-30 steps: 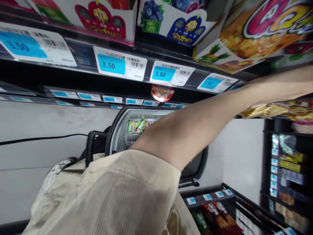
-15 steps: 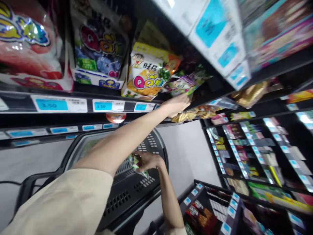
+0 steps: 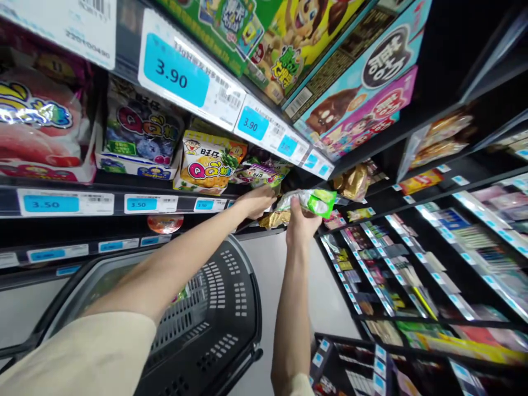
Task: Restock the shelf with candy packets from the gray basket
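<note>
My left hand (image 3: 259,202) reaches to the shelf's front edge, its fingers curled at the lower edge of a purple-and-green gummy candy bag (image 3: 262,171); the fingertips are partly hidden. Beside it, my right hand (image 3: 303,220) grips a silver-and-green candy bag (image 3: 320,203), thumb on top, held just off the shelf front. Left of the purple bag stands a yellow gummy candy bag (image 3: 206,165). Below my left arm is a dark grey shopping basket (image 3: 243,275) with a small green packet (image 3: 180,295) partly visible inside.
Boxes of blueberry gummy bags (image 3: 140,137) and pink gummy bags (image 3: 37,126) stand further left. The upper shelf's price-tag edge (image 3: 218,93) overhangs the bags, with boxed snacks (image 3: 350,77) on it. Gold packets (image 3: 274,220) lie below; more stocked shelves (image 3: 383,264) stand right.
My right hand has risen from the basket to the shelf front with the silver-and-green candy bag. My left hand stays by the purple-and-green bag. The view has shifted, showing more of the upper shelf.
</note>
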`<state>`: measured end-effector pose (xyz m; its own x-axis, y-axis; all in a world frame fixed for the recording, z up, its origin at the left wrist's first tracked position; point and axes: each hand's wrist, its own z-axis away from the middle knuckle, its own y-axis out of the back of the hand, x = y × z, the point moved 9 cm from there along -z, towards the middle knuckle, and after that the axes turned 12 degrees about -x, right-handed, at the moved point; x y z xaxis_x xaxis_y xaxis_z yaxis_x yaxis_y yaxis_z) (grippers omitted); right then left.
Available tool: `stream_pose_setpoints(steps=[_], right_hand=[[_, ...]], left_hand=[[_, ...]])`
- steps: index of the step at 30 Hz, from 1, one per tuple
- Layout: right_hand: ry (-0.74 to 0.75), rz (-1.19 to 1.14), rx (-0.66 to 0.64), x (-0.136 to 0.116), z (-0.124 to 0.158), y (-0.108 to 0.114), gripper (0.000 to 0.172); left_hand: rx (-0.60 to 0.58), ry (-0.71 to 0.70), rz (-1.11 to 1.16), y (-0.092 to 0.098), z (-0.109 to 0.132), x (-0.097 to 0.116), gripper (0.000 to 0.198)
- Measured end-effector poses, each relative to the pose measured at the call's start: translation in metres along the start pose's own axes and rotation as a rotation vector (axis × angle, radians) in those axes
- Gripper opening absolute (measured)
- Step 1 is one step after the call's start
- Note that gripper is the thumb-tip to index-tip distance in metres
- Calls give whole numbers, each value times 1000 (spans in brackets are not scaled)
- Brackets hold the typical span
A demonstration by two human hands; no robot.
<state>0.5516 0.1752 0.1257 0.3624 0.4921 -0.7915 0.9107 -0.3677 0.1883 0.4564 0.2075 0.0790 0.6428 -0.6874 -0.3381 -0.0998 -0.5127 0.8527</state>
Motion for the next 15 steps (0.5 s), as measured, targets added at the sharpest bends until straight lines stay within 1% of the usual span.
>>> stream_pose_setpoints(steps=[1, 3, 6, 8, 11, 13, 15], right_hand=[[17, -29, 27, 10, -9, -7, 79], [32, -43, 35, 29, -23, -19, 82], [53, 71, 3, 46, -37, -35, 75], [65, 190, 13, 48, -43, -40, 71], [65, 307, 59, 47, -48, -40, 68], [36, 378, 104, 45, -49, -37, 70], [-26, 472, 128, 44, -48, -32, 70]], left_hand=[[-10, -3, -9, -2, -1, 1, 38], [-26, -21, -15, -5, -3, 2, 42], [-39, -61, 10, -8, -5, 5, 41], [-48, -68, 20, -9, -5, 4, 39], [-39, -55, 4, -8, -5, 3, 34], [-24, -62, -2, -7, -5, 4, 32], [-19, -75, -9, -7, -5, 5, 34]])
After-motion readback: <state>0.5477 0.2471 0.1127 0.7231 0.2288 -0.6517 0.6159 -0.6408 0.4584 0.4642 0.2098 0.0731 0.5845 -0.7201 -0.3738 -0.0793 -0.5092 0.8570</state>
